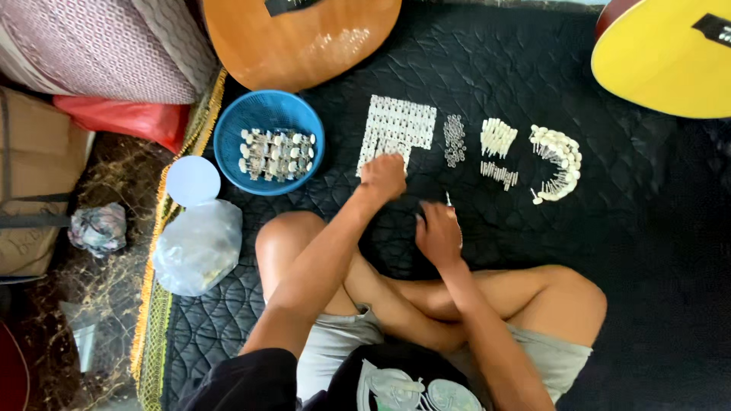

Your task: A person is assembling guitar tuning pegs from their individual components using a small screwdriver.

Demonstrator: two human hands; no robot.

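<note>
I sit cross-legged on a black quilted mat (pixel 487 68). My left hand (pixel 383 176) reaches forward, fingers closed on the near edge of a white grid of small parts (pixel 400 125). My right hand (pixel 438 233) rests lower, closed around a thin metal tool (pixel 448 199) whose tip pokes up. To the right of the grid lie a cluster of small metal rings (pixel 454 140), a bunch of white pegs (pixel 498 138), short metal posts (pixel 499 174) and a curved row of white-knobbed pins (pixel 560 161).
A blue round basket (pixel 268 142) holds rows of tuner assemblies. Beside it lie a white lid (pixel 193 181) and a clear plastic bag (pixel 199 246). An orange guitar body (pixel 301 38) lies at the top, a yellow one (pixel 666 57) top right.
</note>
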